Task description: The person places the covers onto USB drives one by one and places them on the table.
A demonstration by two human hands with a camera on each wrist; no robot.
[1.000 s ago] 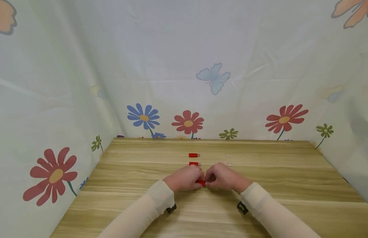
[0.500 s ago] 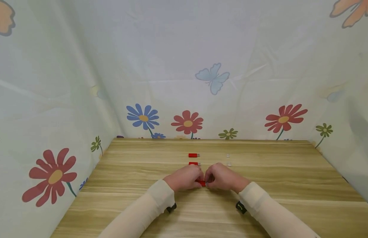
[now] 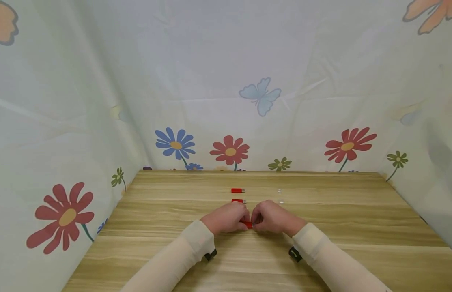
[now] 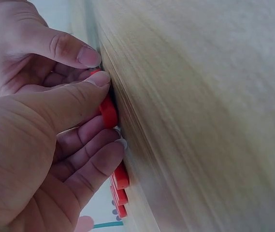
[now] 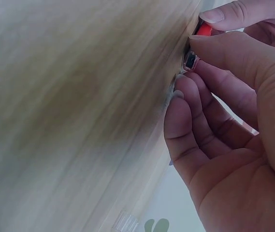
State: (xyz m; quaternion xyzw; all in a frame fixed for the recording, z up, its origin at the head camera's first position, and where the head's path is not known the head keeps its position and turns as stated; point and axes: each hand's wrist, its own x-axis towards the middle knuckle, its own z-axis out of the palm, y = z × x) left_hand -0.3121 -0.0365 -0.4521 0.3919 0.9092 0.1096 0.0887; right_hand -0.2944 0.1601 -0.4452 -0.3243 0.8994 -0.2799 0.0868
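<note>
My left hand pinches a red USB flash drive between thumb and fingers, low over the wooden table. From the other side, my right hand pinches the drive's connector end with thumb and forefinger. In the right wrist view, that end, a dark metal plug inside a clear cap, shows below the thumb. The two hands' fingertips almost meet over the drive, hiding much of it. Behind them lie more red USB flash drives, their plugs toward the right. In the left wrist view several red ends line up past the fingers.
Two small clear caps lie at the back right of the drives on the wood-grain table. A white curtain printed with flowers and a butterfly surrounds the table's back and sides. Dark wrist devices show below both sleeves.
Both hands stay in almost the same place, gripping the drive at its two ends. The whole head view has shifted very slightly.
</note>
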